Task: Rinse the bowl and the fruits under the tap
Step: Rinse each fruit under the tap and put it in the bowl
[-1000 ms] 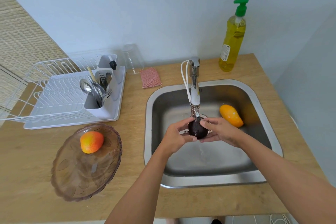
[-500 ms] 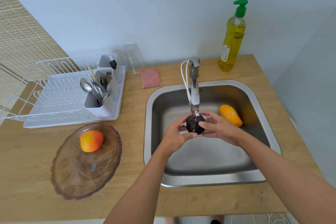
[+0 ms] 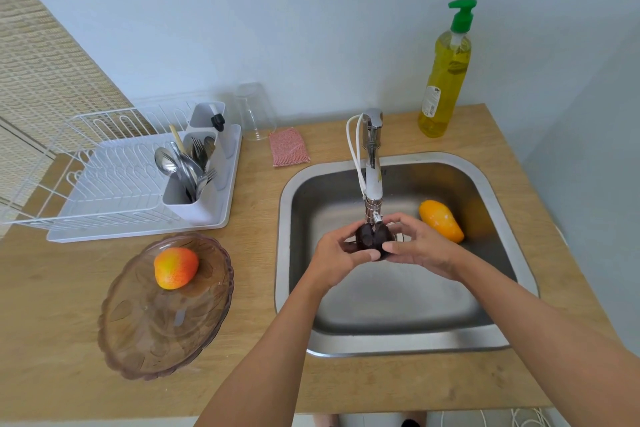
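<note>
Dark and wet, the fruit (image 3: 372, 236) sat clamped between both hands' fingers (image 3: 374, 255) under the tap (image 3: 373, 184), over the sink (image 3: 498, 184); slick skin could slip, dropping it beside the orange fruit (image 3: 440, 220).

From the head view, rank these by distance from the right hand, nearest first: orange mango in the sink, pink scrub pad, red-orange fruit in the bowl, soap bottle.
Measured from the right hand:
1. Orange mango, in the steel sink just to its right.
2. Pink scrub pad, on the counter behind the sink, to the left.
3. Too close to call: red-orange fruit in the brown glass bowl, far left, and yellow soap bottle, back right.
</note>
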{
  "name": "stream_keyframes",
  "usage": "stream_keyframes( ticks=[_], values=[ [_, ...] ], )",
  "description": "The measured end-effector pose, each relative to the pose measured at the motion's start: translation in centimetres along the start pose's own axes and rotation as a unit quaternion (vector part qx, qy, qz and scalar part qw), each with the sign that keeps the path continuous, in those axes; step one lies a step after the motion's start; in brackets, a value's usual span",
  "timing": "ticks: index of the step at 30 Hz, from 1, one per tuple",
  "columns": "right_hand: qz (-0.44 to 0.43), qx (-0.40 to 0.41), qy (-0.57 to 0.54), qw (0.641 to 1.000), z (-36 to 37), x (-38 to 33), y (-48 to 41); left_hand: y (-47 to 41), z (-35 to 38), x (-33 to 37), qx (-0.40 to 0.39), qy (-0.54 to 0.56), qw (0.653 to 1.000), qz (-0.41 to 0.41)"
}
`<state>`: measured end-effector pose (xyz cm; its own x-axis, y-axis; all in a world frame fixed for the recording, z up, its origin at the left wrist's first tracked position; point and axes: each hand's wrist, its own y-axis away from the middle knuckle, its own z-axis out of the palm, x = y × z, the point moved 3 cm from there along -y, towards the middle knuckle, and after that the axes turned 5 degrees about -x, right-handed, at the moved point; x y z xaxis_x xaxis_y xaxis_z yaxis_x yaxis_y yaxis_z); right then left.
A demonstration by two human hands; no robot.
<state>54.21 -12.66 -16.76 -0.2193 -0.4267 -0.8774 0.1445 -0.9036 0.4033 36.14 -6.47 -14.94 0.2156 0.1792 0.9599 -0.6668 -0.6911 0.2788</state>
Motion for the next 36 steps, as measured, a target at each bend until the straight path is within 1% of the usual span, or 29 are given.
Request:
stream_keyframes(
  ticks=[4,7,12,16,20,22,24,26,27,29,31,33,36],
  values=[
    [0.025,0.029,-0.026,0.999,0.1,0.0,-0.3,-0.2,0.0,-0.5,0.025,-0.004,1.0,0.006],
    [0.052,0.036,-0.008,0.998,0.1,0.1,-0.3,-0.3,0.0,-0.8,0.045,-0.006,0.999,0.012],
    [0.012,0.008,0.006,1.0,0.1,0.2,0.0,-0.5,-0.2,-0.7,0.026,-0.002,1.0,0.016],
    [0.027,0.036,-0.035,0.998,0.5,-0.1,-0.4,-0.2,0.1,-1.3,0.021,-0.038,0.999,0.007],
    [0.062,0.037,0.02,0.997,0.5,-0.2,-0.5,-0.1,-0.1,-1.3,0.035,-0.074,0.997,0.009],
    [0.082,0.047,0.039,0.995,0.2,0.0,-0.7,0.0,-0.1,-1.1,0.033,-0.085,0.996,0.012],
    [0.087,0.072,0.085,0.99,-0.2,0.2,-0.8,-0.1,-0.2,-1.2,0.039,-0.083,0.996,0.006],
    [0.067,0.135,0.18,0.972,-0.9,0.2,-0.9,-0.1,-0.5,-1.4,0.047,-0.078,0.996,-0.005],
    [0.052,0.179,0.237,0.953,-1.6,0.3,-0.8,-0.1,-0.7,-1.6,0.052,-0.077,0.996,-0.011],
    [0.03,0.267,0.345,0.899,-3.4,0.5,-0.6,0.1,-1.1,-1.9,0.061,-0.076,0.995,-0.025],
    [0.036,0.324,0.414,0.85,-4.9,0.6,-0.3,0.4,-1.5,-2.3,0.067,-0.08,0.994,-0.033],
    [0.062,0.349,0.45,0.82,-6.1,0.8,0.1,0.7,-2.0,-2.5,0.073,-0.087,0.993,-0.037],
    [0.111,0.348,0.481,0.797,-7.7,1.1,0.2,1.4,-2.7,-2.9,0.076,-0.1,0.991,-0.048]
  ],
)
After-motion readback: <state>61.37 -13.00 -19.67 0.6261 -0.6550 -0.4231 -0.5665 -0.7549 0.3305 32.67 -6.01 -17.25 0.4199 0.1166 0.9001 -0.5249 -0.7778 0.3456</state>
